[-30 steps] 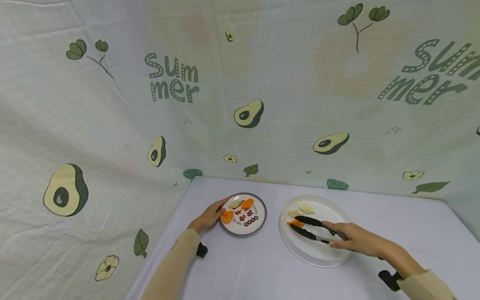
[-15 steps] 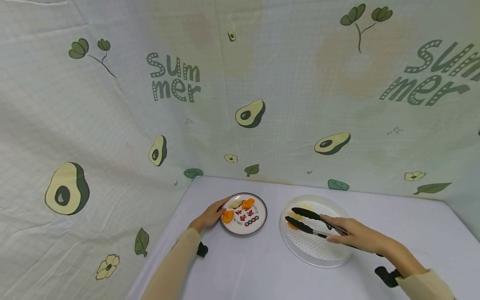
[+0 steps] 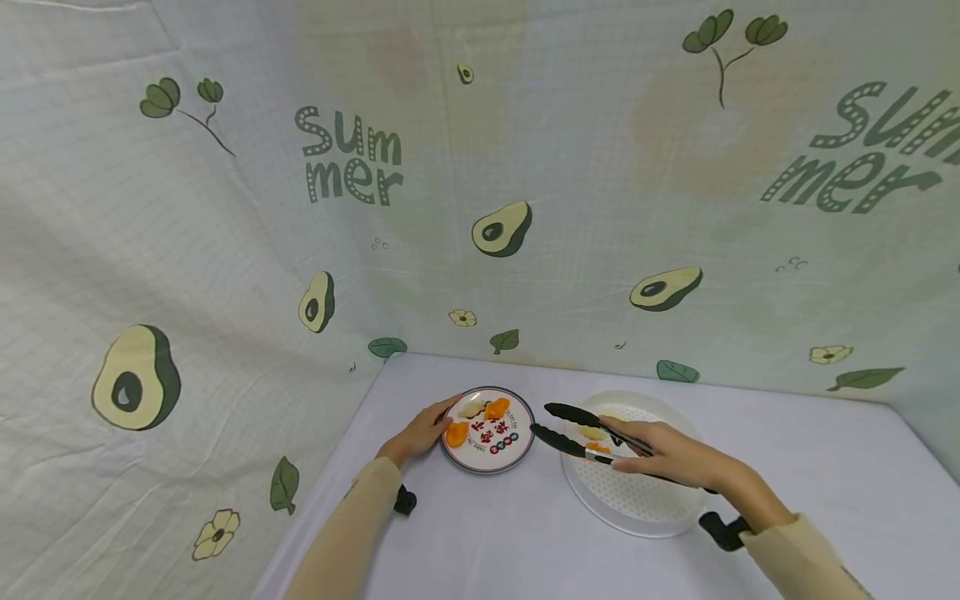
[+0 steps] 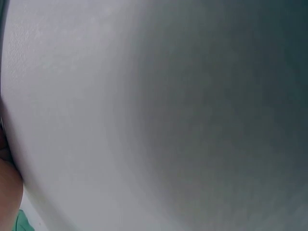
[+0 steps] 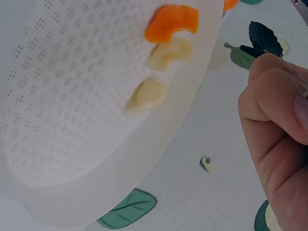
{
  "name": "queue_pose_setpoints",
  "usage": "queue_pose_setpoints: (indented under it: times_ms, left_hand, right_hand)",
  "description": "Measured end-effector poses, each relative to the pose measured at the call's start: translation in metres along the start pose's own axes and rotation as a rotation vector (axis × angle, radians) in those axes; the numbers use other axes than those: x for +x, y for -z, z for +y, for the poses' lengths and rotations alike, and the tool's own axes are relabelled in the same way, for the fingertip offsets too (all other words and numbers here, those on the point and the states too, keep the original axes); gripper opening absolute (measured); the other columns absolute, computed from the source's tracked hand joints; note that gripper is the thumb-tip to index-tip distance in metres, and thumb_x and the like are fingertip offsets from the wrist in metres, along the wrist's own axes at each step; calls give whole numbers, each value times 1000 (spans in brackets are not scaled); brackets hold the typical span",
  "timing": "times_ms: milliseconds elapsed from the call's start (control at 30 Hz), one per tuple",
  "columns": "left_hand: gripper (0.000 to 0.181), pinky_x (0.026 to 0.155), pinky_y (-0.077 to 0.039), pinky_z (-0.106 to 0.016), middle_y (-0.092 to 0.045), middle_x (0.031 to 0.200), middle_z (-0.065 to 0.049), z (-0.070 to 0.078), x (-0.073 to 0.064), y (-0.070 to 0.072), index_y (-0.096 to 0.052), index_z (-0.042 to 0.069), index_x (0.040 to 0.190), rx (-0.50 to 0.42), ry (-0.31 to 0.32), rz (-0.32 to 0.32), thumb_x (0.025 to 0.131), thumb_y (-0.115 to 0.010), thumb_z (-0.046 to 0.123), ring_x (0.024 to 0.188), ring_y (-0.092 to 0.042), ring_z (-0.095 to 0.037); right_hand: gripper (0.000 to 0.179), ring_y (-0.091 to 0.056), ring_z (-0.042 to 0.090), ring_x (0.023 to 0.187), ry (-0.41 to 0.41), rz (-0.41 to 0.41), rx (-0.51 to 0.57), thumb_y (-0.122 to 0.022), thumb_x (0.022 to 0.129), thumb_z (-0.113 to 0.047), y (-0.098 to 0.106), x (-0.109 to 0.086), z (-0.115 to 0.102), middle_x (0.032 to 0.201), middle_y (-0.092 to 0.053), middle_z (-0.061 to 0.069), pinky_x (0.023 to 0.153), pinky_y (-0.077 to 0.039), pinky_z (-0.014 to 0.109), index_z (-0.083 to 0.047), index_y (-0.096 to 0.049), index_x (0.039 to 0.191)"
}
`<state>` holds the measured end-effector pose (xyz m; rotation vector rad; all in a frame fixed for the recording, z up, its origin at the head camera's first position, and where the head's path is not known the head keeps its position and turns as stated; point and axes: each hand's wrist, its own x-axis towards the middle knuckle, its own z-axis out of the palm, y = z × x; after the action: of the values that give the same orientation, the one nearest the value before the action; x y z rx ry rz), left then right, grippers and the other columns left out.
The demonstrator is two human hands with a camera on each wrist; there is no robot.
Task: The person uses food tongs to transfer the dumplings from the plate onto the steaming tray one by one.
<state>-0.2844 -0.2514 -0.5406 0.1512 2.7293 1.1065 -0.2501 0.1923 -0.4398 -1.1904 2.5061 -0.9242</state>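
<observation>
I have the right hand (image 3: 662,454) curled round the black-tipped metal tongs (image 3: 573,414), arms parted, nothing seen between the tips. Key relation: tongs' long axis points nearly to ten o'clock; lower tip meets the three-o'clock rim of the round white red-lettered plate (image 3: 483,461) in view, height unclear. Left hand (image 3: 416,433), nearer, touches that rim around ten o'clock; finger curl, cannot tell. Round white perforated tray (image 3: 637,523): past plate's three o'clock.
</observation>
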Motion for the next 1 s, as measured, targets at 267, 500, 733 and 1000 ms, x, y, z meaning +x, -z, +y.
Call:
queue_pose_setpoints:
  times_ms: [267, 500, 733, 1000]
  left_hand:
    - [53, 115, -21, -63, -34, 158, -15, -3, 2, 1, -33, 25, 157, 7, -1, 0, 107, -48, 26, 145, -27, -42]
    - [52, 115, -21, -63, -33, 159, -15, -2, 2, 1, -33, 26, 158, 18, -5, -5, 107, -47, 28, 145, -27, -42]
    - [51, 114, -22, -63, -34, 157, -17, -3, 1, 1, -34, 22, 157, 12, -41, -13, 108, -46, 23, 143, -29, -44]
    - [52, 115, -20, -62, -34, 158, -16, -4, 4, 1, -34, 23, 157, 3, -27, -13, 107, -46, 25, 144, -27, -42]
  right_hand:
    - [75, -48, 35, 131, 8, -55, 28, -65, 96, -42, -13, 32, -16, 148, -47, 19, 104, -43, 55, 1, -38, 151]
    - [76, -58, 30, 119, -2, -99, 38, -65, 95, -45, -26, 60, -22, 140, -55, 20, 100, -48, 47, 0, -40, 151]
    - [75, -57, 28, 122, -25, -132, 20, -67, 95, -43, -41, 85, -26, 141, -55, 19, 100, -49, 45, 0, -41, 150]
    - [75, -60, 26, 107, -35, -152, 6, -70, 94, -39, -55, 108, -32, 138, -57, 18, 90, -52, 40, 4, -42, 148]
